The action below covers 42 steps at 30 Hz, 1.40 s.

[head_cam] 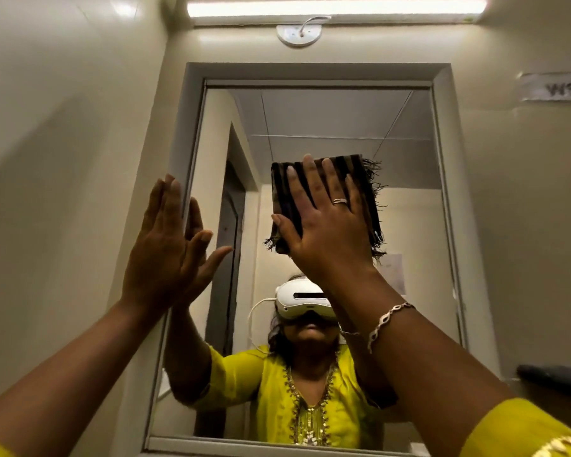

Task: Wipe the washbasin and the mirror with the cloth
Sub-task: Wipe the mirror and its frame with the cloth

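A tall mirror in a grey frame hangs on the cream wall straight ahead. My right hand lies flat, fingers spread, pressing a dark striped, fringed cloth against the glass near its middle. My left hand is open and flat against the mirror's left frame edge, holding nothing. The washbasin is out of view below the frame.
A tube light and a round ceiling-rose fitting sit above the mirror. A paper label is stuck on the wall at the right. A dark object juts out at the lower right. A side wall stands close on the left.
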{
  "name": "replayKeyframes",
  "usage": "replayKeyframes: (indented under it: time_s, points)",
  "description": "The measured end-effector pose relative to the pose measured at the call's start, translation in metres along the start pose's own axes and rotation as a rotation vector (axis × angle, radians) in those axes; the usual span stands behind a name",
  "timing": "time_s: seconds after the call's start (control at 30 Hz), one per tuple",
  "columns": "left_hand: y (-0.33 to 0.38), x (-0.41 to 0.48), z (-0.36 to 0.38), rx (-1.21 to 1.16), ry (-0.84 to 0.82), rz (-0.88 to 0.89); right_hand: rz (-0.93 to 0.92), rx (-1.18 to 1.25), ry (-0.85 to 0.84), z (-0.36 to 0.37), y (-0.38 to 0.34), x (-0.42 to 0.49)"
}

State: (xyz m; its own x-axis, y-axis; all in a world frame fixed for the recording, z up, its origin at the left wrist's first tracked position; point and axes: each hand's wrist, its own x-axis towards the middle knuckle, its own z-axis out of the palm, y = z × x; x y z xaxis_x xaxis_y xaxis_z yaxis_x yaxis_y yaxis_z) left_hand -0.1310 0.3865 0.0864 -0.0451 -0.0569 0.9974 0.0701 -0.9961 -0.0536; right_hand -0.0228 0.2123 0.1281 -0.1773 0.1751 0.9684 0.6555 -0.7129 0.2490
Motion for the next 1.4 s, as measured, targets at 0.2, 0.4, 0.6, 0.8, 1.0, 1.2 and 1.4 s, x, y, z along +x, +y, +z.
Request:
replayKeyframes:
  time_s: [0.2,0.4,0.6,0.8,1.0,1.2,1.4]
  points:
    - [-0.003,0.002,0.000,0.036,-0.009,0.029,0.056,-0.048,-0.002,-0.016,0.052,-0.013]
    - [-0.047,0.005,0.027,0.249,-0.010,0.046,0.120,-0.090,-0.021,-0.030,0.089,-0.021]
    - [-0.041,0.003,0.028,0.242,0.024,0.057,0.184,-0.114,0.034,-0.027,0.093,-0.027]
    - [-0.075,0.006,0.046,0.338,-0.065,-0.056,0.331,-0.162,0.091,-0.020,0.077,-0.035]
    - [0.000,0.001,0.004,0.071,0.004,0.056,0.406,-0.144,0.085,-0.010,0.042,-0.035]
    - [-0.016,0.001,0.011,0.164,-0.007,0.084,0.351,-0.113,0.091,0.004,-0.010,-0.024]
    - [-0.025,0.003,0.015,0.186,-0.033,0.123,0.243,-0.058,0.068,0.018,-0.068,-0.008]
